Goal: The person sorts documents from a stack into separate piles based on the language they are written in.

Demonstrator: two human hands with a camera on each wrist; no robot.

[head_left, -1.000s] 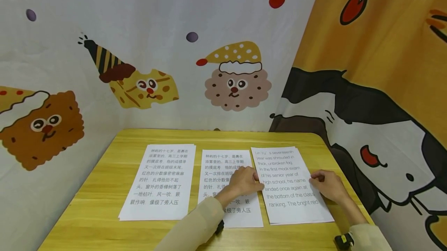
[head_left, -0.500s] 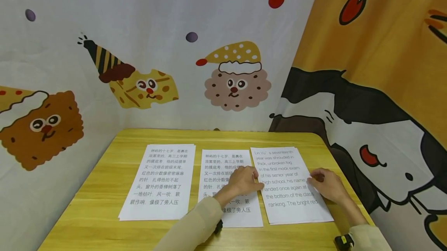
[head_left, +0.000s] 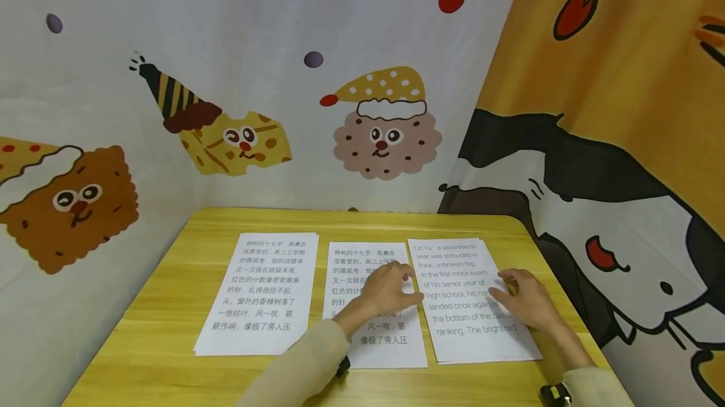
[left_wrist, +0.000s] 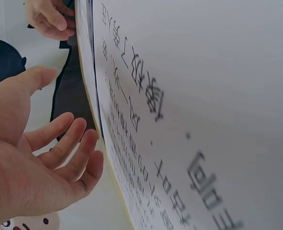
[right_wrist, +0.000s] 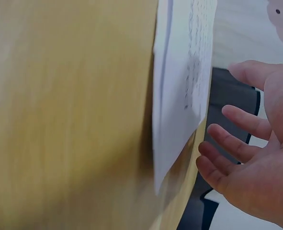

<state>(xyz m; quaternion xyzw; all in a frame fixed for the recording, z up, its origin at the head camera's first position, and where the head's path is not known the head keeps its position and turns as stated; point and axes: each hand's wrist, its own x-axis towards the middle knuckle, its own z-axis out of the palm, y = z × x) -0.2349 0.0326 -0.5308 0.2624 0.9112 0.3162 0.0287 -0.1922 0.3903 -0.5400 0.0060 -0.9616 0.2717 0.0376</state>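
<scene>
Three stacks of white printed paper lie side by side. The left stack (head_left: 260, 294) and the middle stack (head_left: 391, 356) carry Chinese text; the right stack (head_left: 461, 347) shows English text. Over the middle stack hovers my left hand (head_left: 385, 290), fingers relaxed and thumb apart, its tips near the gap beside the English pages. My right hand (head_left: 527, 299) is above the right edge of the English stack, covering the ends of some lines. In both wrist views the fingers are loosely bent and hold nothing; the right fingers (right_wrist: 237, 143) are apart from the paper.
The stacks lie on a yellow wood-grain table (head_left: 153, 331). Behind it hangs a white curtain (head_left: 255, 29) with cartoon biscuits, and at the right an orange curtain (head_left: 623, 80) with a cartoon cat.
My left hand has shifted slightly left and its fingers have spread from the English stack's edge. My right hand has moved a little left over that stack, its fingers opening. The stacks stay put.
</scene>
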